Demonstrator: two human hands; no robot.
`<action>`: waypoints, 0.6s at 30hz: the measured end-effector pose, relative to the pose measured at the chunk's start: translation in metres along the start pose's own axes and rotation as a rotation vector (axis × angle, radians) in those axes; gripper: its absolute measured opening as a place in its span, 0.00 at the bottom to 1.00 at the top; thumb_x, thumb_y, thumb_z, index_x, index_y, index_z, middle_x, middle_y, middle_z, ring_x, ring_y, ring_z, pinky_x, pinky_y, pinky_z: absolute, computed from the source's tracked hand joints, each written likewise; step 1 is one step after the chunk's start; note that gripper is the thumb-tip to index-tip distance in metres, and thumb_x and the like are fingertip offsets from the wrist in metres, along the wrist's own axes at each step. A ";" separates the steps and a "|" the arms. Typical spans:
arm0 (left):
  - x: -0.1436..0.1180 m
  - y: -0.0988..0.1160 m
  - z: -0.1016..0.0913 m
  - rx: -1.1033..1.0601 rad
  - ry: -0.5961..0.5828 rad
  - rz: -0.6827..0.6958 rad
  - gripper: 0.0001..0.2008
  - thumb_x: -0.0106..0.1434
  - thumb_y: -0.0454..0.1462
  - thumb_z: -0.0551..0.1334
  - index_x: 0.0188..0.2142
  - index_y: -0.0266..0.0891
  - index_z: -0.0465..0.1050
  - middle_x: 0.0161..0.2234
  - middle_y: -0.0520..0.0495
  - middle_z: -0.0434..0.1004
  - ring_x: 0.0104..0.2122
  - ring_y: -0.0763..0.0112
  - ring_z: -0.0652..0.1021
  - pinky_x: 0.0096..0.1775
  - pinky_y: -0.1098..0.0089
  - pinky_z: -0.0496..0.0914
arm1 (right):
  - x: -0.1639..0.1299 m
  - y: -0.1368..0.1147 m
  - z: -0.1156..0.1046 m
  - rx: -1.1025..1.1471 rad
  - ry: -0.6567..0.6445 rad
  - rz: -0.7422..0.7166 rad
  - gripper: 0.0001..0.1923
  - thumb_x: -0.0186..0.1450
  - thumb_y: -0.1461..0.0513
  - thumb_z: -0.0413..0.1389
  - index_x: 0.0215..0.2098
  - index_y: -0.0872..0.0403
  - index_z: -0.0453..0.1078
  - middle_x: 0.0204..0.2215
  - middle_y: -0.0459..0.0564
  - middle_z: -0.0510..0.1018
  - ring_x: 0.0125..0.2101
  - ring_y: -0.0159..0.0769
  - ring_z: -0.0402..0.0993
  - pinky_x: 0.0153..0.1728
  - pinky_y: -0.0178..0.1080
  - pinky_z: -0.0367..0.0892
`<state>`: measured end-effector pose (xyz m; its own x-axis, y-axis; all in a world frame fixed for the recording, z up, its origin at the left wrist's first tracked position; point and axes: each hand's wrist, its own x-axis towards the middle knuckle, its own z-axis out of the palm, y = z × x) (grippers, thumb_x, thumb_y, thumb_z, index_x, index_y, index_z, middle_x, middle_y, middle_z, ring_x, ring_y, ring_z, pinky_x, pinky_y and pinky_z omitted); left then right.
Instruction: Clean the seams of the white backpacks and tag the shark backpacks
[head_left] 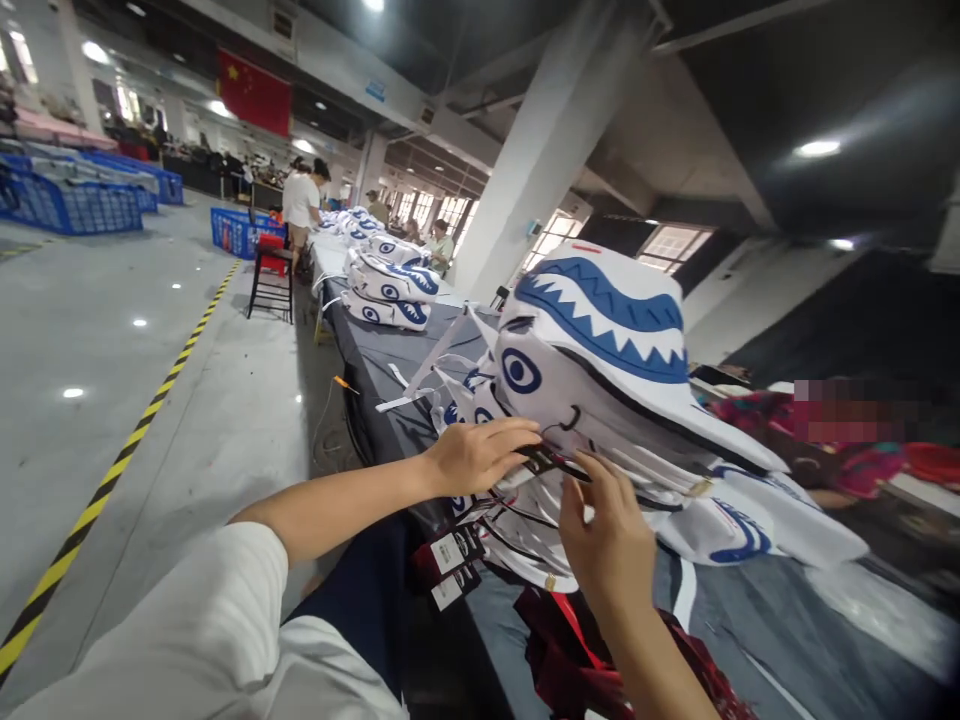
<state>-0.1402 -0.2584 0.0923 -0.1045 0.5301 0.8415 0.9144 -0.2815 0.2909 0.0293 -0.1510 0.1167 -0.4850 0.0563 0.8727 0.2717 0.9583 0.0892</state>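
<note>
In the head view, a grey-covered table (379,355) runs away past a slanting pillar (544,150), with blue baskets (82,200) across the aisle. Maroon cloth (559,650) lies on the table, partly hidden by the right forearm; a blurred person (862,470) sits beyond.

The white-and-blue hat (600,320) tops a pile on the table, just above and ahead of both hands. The left hand (476,455) and right hand (607,530) are slightly apart, fingertips at its lower edge; whether either pinches it I cannot tell.

Counted: two hands, one top hat, at least two white-faced tags (448,552) and three hats in the next stack (390,290); the near pile overlaps too much to count.
</note>
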 end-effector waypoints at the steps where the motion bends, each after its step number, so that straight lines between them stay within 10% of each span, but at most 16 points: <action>1: -0.008 -0.010 0.000 -0.013 0.032 -0.097 0.14 0.72 0.40 0.53 0.54 0.43 0.69 0.58 0.47 0.73 0.50 0.73 0.79 0.50 0.74 0.74 | -0.003 -0.004 -0.005 -0.062 0.000 -0.035 0.14 0.71 0.62 0.51 0.53 0.55 0.68 0.51 0.59 0.77 0.39 0.41 0.80 0.32 0.37 0.70; 4: -0.031 -0.057 0.003 0.016 0.093 -0.434 0.13 0.71 0.38 0.54 0.52 0.42 0.69 0.55 0.46 0.74 0.41 0.75 0.81 0.47 0.72 0.75 | -0.010 -0.018 -0.014 -0.111 -0.019 -0.152 0.17 0.69 0.65 0.53 0.56 0.56 0.67 0.52 0.59 0.77 0.45 0.44 0.79 0.37 0.38 0.70; 8: -0.058 -0.145 0.017 0.101 0.105 -0.746 0.14 0.70 0.36 0.56 0.54 0.37 0.68 0.57 0.40 0.71 0.52 0.65 0.76 0.56 0.60 0.71 | -0.016 -0.032 0.009 -0.003 -0.157 -0.280 0.15 0.71 0.64 0.51 0.55 0.57 0.67 0.46 0.59 0.79 0.43 0.42 0.79 0.44 0.39 0.71; 18: -0.114 -0.299 0.054 0.166 -0.066 -1.078 0.17 0.69 0.43 0.61 0.53 0.38 0.70 0.55 0.42 0.72 0.53 0.60 0.74 0.54 0.52 0.71 | 0.009 -0.066 0.211 0.398 -0.651 -0.122 0.13 0.72 0.63 0.47 0.52 0.53 0.68 0.42 0.54 0.80 0.42 0.38 0.80 0.41 0.38 0.75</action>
<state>-0.3809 -0.1916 -0.1151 -0.8655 0.4767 0.1540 0.3971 0.4654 0.7910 -0.1683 -0.1545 0.0179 -0.9168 -0.0207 0.3989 -0.0746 0.9900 -0.1201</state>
